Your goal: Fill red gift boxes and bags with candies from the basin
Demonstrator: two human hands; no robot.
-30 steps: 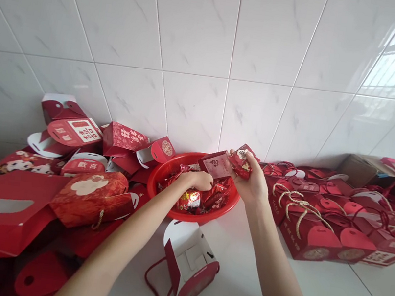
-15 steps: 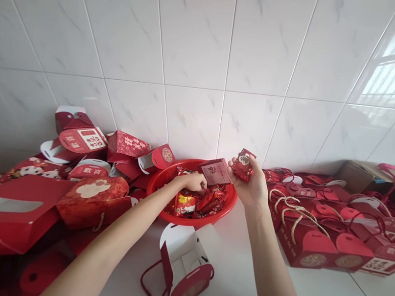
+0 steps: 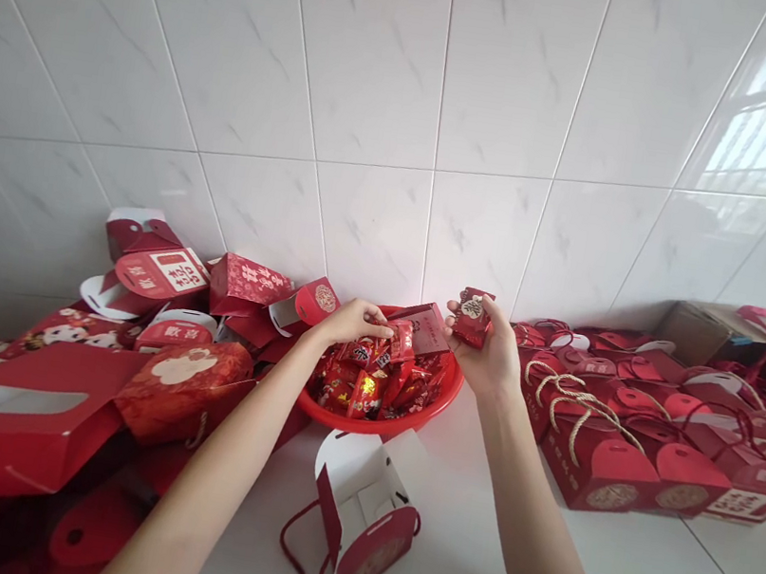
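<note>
My left hand (image 3: 355, 321) is over a red plastic basin (image 3: 372, 427) at the centre, its fingers pinched on a shiny red candy packet (image 3: 404, 340). Several more red and gold wrapped packets (image 3: 367, 390) lie heaped below it in the basin. To the right of the basin, my right hand (image 3: 492, 351) is raised, palm up, its thumb and fingers around a small dark red packet (image 3: 472, 312) with a pale round emblem. Close to both hands, a flat red box (image 3: 428, 330) leans in the back of the basin. Nearer me stands an open red gift box (image 3: 372, 549) with a cord handle and white inside.
Folded red gift boxes (image 3: 186, 378) are piled at the left, with a large red box (image 3: 9, 423) in front. Rows of closed gift boxes (image 3: 615, 466) with cord handles stand at the right. Behind them sits a cardboard box (image 3: 715, 325) against the tiled wall (image 3: 363, 227).
My left hand has risen out of the heap and moved left, bringing up a red candy packet. My right hand stays nearly where it was with its packet.
</note>
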